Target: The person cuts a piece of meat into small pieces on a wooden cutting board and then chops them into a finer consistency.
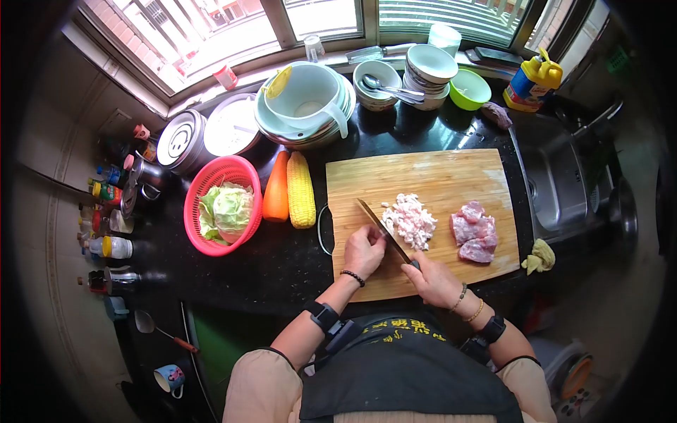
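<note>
My right hand (434,283) is wrapped around the handle of a kitchen knife (384,231), whose blade points up and left across the wooden cutting board (465,169). Beside the blade's left face, my left hand (365,252) has its fingers curled together, close to or touching the steel. What those fingers pinch, if anything, is hidden. Just right of the blade lies a heap of chopped pale pink meat (411,222). Farther right on the board sits a larger uncut piece of raw meat (474,233).
Left of the board are corn (301,190), a carrot (277,187) and a red basket (192,225) holding lettuce (226,211). Stacked bowls (430,67) and a large white mixing jug (303,92) stand behind. A sink (553,176) and a crumpled cloth (539,256) are at right.
</note>
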### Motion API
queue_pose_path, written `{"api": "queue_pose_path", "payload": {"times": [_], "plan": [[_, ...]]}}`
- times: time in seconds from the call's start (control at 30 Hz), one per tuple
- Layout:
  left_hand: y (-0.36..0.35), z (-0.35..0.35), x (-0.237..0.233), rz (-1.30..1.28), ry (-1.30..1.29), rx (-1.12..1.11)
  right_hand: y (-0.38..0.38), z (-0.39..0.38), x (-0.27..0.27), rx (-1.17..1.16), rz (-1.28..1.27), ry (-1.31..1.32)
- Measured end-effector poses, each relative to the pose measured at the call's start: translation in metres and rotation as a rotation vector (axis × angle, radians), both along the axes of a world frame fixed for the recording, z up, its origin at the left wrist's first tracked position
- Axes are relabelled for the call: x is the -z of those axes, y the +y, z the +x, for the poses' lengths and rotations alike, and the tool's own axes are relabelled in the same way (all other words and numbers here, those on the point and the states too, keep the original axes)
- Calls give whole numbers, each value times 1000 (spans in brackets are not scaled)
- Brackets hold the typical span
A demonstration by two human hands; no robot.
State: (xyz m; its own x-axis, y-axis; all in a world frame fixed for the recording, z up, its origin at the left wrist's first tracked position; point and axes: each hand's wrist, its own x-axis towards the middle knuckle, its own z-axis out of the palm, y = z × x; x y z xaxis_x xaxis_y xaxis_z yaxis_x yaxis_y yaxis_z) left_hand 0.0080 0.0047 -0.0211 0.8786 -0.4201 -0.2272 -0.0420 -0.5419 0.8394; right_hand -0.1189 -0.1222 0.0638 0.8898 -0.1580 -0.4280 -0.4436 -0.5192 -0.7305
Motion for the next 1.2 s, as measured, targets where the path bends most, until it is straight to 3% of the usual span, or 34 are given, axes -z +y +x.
{"api": "queue_pose_path", "payload": {"times": [0.03, 0.2, 0.4, 0.5, 0.6, 0.9, 0.97, 1.07, 1.2], "plan": [[2, 0, 3, -60, 96, -35, 1, -4, -3, 3, -4, -4], [2, -4, 7, -81, 102, -85, -4, -32, -5, 33, 39, 92], [-1, 1, 7, 32, 80, -46, -8, -55, -27, -13, -17, -32], [-3, 2, -3, 34, 166, -57, -9, -51, -29, -67, -70, 15], [-2, 3, -8, 59, 44, 0, -5, -32, -16, -92, -99, 32], [-3, 1, -9, 105, 24, -5, 2, -11, 9, -47, -147, -153], [-2, 1, -6, 60, 17, -9, -1, -16, -11, 36, 119, 182], [-3, -1, -9, 97, 46, -14, -2, -34, -29, 110, 253, 238], [-3, -1, -6, 81, 56, -8, 5, -32, -21, 68, 192, 201]]}}
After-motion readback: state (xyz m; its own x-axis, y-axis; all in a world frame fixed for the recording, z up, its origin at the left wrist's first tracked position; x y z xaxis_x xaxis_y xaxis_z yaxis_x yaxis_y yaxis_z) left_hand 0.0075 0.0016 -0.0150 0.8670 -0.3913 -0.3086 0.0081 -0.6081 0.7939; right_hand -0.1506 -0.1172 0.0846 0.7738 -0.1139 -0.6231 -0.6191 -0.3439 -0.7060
